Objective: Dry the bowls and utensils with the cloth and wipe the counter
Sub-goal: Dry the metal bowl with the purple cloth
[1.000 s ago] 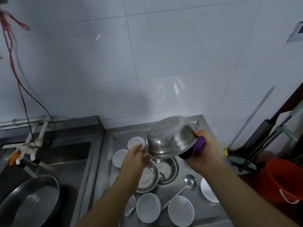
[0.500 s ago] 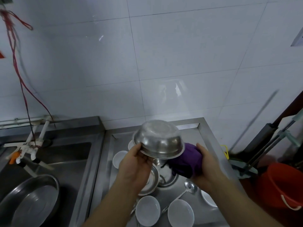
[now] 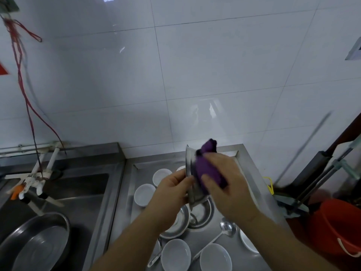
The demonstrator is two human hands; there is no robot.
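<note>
The counter point(image 3: 252, 173) is crowded with white bowls point(image 3: 175, 255) and steel dishes, so the largest risk is judged to be a drop: the steel bowl point(image 3: 190, 173) is held on edge above them, gripped only at its rim, and could be knocked loose by a hard wipe or a wet, slippery grip, landing on the crockery below. A ladle point(image 3: 227, 227) lying among the bowls could also be struck. The steel bowl is held between the two hands, its rim pinched by the curled fingers of the left hand point(image 3: 172, 190), while the purple cloth point(image 3: 207, 169) is bunched in the right hand point(image 3: 228, 184) and pressed into the bowl's hollow
</note>
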